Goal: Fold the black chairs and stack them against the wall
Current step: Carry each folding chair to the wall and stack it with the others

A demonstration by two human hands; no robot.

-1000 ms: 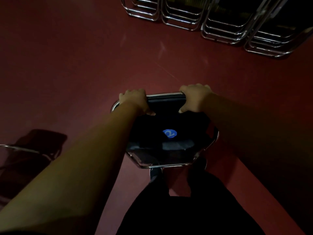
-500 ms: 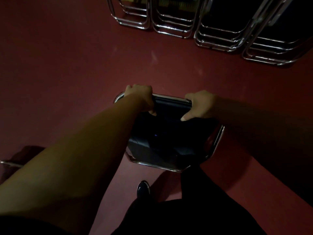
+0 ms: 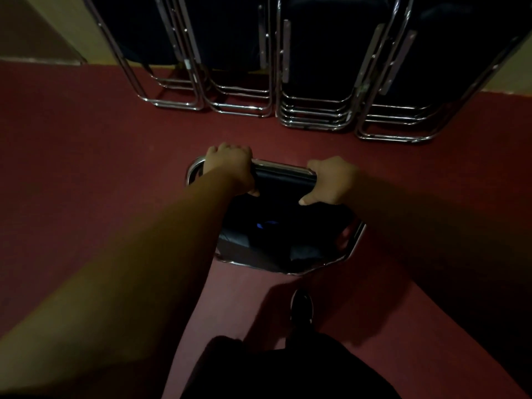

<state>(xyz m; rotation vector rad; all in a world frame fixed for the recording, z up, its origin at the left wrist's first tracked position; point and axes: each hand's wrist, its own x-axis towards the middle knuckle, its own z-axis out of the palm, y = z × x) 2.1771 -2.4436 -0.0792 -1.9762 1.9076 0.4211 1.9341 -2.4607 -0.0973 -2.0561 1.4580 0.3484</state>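
Observation:
A folded black chair with a chrome frame hangs in front of me above the red floor. My left hand grips the left end of its top rail and my right hand grips the right end, fingers curled over the bar. A blue sticker shows faintly on its black panel. Several folded black chairs lean in rows against the yellowish wall just ahead.
The stacked chairs' chrome floor loops jut out onto the red floor. My dark shoe and dark trousers show below the held chair. Open floor lies to the left and right.
I have carried the chair forward: the stacked chairs and the wall are nearer and larger. Both hands keep the same grip on the top rail. The chair at the far left has dropped out of view.

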